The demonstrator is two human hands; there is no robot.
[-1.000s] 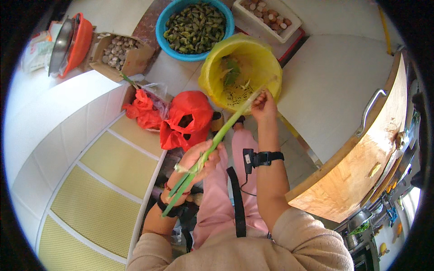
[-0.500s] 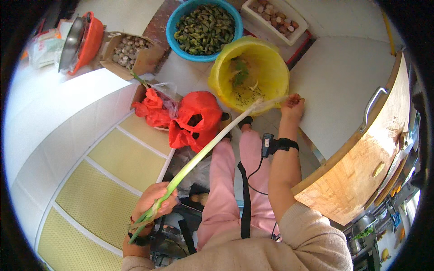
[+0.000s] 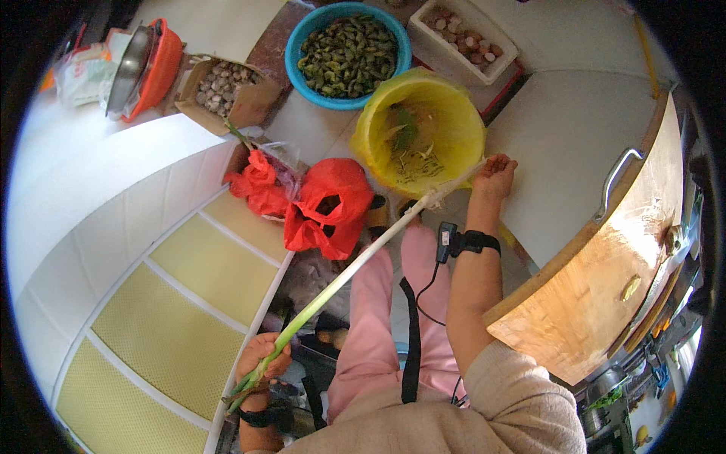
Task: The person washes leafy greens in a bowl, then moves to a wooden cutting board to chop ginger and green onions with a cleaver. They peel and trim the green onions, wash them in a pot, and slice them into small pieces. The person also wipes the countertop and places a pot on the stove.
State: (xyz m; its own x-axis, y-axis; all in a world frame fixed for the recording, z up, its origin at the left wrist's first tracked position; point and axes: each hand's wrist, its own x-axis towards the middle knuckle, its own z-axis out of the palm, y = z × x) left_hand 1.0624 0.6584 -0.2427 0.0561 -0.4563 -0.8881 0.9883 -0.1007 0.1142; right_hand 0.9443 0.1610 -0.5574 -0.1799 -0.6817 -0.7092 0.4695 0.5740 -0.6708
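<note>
A long green onion [image 3: 342, 279] stretches diagonally across my front, its green end low on the left and its white root end up by the yellow-lined bin [image 3: 470, 129]. My left hand [image 3: 259, 357] is closed round the green part, with the leaf tips sticking out below it. At the other end, my right hand [image 3: 495, 175] pinches a thin pale wisp, apparently peeled skin, that runs off the white end [image 3: 429, 201]. This hand is beside the bin's near right rim. Inside the bin lie a green leaf [image 3: 405, 130] and pale scraps.
Red plastic bags [image 3: 330, 204] sit left of the bin. Behind it stand a blue basin [image 3: 293, 79] of dark green pieces and a white foam box [image 3: 499, 69]. A carton [image 3: 198, 113] of garlic-like bulbs is at the far left. The wooden board [image 3: 582, 318] edges in from the right.
My left hand has dropped lower with the green end of the onion, and the white end has slid down from the bin's rim. My right hand stays near the rim, still pinching the wisp.
</note>
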